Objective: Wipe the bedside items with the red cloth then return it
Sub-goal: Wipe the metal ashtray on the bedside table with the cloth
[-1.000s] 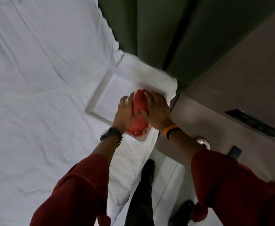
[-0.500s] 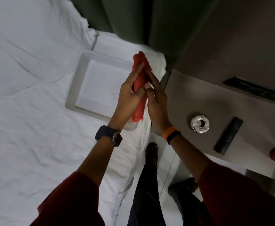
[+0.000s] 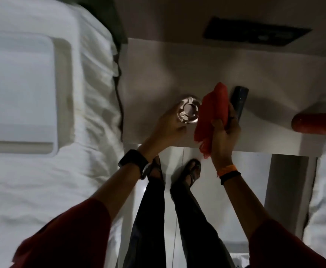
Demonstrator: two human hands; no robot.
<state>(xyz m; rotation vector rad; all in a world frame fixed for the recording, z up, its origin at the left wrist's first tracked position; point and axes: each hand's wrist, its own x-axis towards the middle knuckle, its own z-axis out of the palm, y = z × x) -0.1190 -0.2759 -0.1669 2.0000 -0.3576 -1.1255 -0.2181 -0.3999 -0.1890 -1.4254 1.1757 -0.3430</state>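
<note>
My right hand (image 3: 224,132) grips the bunched red cloth (image 3: 212,113), held upright over the front of the pale bedside table (image 3: 177,70). Just left of the cloth sits a round silver metal ashtray (image 3: 188,112), and my left hand (image 3: 168,126) rests on the table with its fingers curled against the ashtray's left rim. A dark remote (image 3: 239,101) lies on the table right behind the cloth, partly hidden by it and by my right fingers. The white tray (image 3: 61,89) lies on the bed at the left.
A red cylinder (image 3: 316,123) lies at the table's right edge. A dark switch panel (image 3: 255,33) is on the wall behind. White beds (image 3: 32,190) flank the table on both sides. My legs and sandalled feet (image 3: 193,169) stand on the pale floor below.
Both hands left the white tray on the bed and moved right over the bedside table. The cloth is now in my right hand alone, and my left hand has reached the ashtray.
</note>
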